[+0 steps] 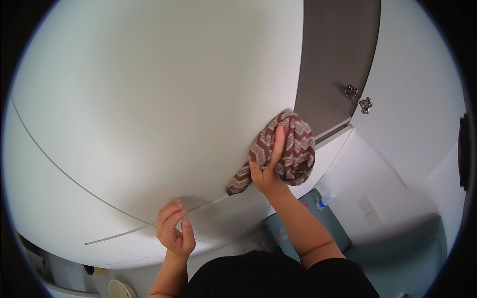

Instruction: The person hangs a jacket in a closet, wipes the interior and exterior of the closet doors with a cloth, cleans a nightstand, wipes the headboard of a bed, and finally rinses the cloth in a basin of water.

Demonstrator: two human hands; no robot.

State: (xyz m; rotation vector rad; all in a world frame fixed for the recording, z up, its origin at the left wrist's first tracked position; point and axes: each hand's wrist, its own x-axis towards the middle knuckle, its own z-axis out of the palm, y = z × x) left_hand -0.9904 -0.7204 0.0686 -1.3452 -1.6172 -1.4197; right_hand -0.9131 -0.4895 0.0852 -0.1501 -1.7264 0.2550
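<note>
My right hand (269, 175) grips a bunched cloth (300, 145) with a brown and beige zigzag pattern. The cloth lies against the edge of a large white cabinet door (186, 93), and one end of it hangs down to the left. My left hand (175, 227) is held up before the lower part of the door, with its fingers curled a little, apart and nothing in them. Right of the door edge, the brown cabinet interior (335, 48) is exposed.
A metal hinge (364, 105) joins the interior to another white door (410, 74) at the right. Below stand a green upholstered seat (410, 260) and a green surface (331, 219) with a plastic bottle (323, 202). A cream bucket (121, 289) is at lower left.
</note>
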